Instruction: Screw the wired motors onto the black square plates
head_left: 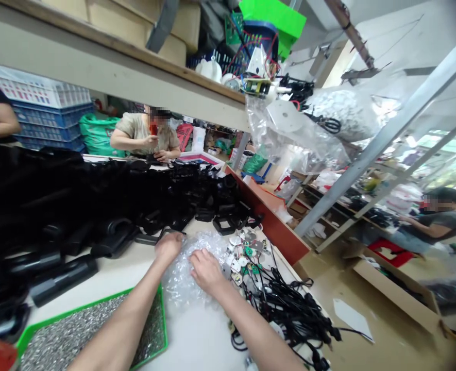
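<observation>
A crumpled clear plastic bag [181, 281] lies on the white table between my two hands. My left hand [169, 246] is at its upper left edge, fingers bent and closed against the plastic, with black plastic parts just beyond. On the bag's right side, my right hand [205, 269] has its fingers curled into the film. What the bag holds, if anything, I cannot make out. Small round white pieces and green circuit boards [248, 251] with wires lie to the right of it. A bundle of black cables [289, 314] spreads beside my right forearm.
A green-rimmed tray [165, 330] of small metal pieces sits under my left forearm. Black plastic housings [96, 206] are heaped across the table's left and back. A brown board [268, 221] edges the right side. A shelf [135, 77] hangs overhead. A co-worker [146, 136] sits opposite.
</observation>
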The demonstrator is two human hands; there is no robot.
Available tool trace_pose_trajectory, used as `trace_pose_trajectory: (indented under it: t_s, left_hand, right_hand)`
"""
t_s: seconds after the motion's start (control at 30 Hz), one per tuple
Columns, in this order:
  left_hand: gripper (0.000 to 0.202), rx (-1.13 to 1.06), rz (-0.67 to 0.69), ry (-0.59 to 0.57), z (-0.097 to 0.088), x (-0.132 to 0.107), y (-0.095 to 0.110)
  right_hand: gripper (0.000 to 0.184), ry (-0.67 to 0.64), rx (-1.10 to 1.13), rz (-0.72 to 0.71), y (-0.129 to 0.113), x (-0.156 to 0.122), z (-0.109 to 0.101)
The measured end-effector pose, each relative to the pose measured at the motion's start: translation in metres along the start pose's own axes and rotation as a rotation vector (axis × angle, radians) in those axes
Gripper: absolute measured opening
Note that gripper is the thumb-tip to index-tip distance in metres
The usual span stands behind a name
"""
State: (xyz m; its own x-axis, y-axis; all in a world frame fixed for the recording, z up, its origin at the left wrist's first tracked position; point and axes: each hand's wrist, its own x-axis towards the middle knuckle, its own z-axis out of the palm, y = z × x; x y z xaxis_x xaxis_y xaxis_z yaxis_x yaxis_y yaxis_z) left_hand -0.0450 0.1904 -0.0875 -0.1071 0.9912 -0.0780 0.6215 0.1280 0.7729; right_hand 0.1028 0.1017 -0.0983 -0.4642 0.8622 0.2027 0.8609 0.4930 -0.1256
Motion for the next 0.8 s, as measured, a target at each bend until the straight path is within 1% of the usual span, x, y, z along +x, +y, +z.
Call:
trace_pose_trajectory:
  t_s: [0.07, 0.1, 0.13, 0.2, 0.27, 0.3, 0.37, 0.43, 0.5, 0.6, 0.67, 0.73, 0.77, 0.8]
  left_hand:
    - [0.036, -0.161, -0.025, 0.084, -0.008, -0.008, 0.003]
    - [0.039, -0.247, -0.034, 0.108, -0.012, -0.016, 0.004]
    - [0.041, -0.332, -0.04, 0.112, -0.015, -0.026, 0.005]
    - [0.04, -0.48, -0.051, 0.08, -0.021, -0.052, 0.005]
    - [0.037, -0.584, -0.069, 0.039, -0.029, -0.084, -0.001]
    - [0.036, -0.647, -0.089, 0.018, -0.034, -0.102, -0.005]
    - [0.036, -0.797, -0.161, -0.035, -0.046, -0.138, -0.016]
    - [0.042, -0.934, -0.261, -0.102, -0.055, -0.172, -0.026]
    - [0.05, -0.987, -0.33, -0.167, -0.061, -0.203, -0.035]
    - [0.06, -0.986, -0.384, -0.226, -0.062, -0.242, -0.049]
    - [0.063, -0.963, -0.424, -0.248, -0.062, -0.265, -0.06]
    - [0.065, -0.936, -0.442, -0.275, -0.063, -0.286, -0.072]
    - [0.067, -0.934, -0.436, -0.271, -0.065, -0.295, -0.078]
    - [0.069, -0.943, -0.429, -0.253, -0.068, -0.304, -0.083]
  right_hand:
    - [0.021, 0.0, 0.015, 0.014, -0.002, 0.011, 0.003]
    - [0.02, 0.004, 0.03, 0.018, -0.002, 0.017, 0.003]
    - [0.02, 0.009, 0.051, 0.022, -0.002, 0.023, 0.002]
    - [0.021, 0.026, 0.107, 0.029, -0.003, 0.028, -0.003]
    - [0.027, 0.061, 0.18, 0.046, -0.004, 0.021, -0.013]
    - [0.03, 0.085, 0.22, 0.062, -0.006, 0.013, -0.019]
    - [0.03, 0.139, 0.299, 0.107, -0.016, -0.012, -0.031]
    - [0.03, 0.178, 0.458, 0.16, -0.034, -0.043, -0.04]
    - [0.027, 0.189, 0.671, 0.184, -0.059, -0.076, -0.043]
    - [0.033, 0.206, 0.899, 0.214, -0.098, -0.115, -0.037]
    - [0.036, 0.188, 1.001, 0.279, -0.12, -0.133, -0.029]
    - [0.031, 0.147, 1.082, 0.319, -0.135, -0.145, -0.022]
    - [0.026, 0.156, 1.097, 0.305, -0.141, -0.149, -0.019]
    - [0.021, 0.197, 1.087, 0.259, -0.146, -0.152, -0.017]
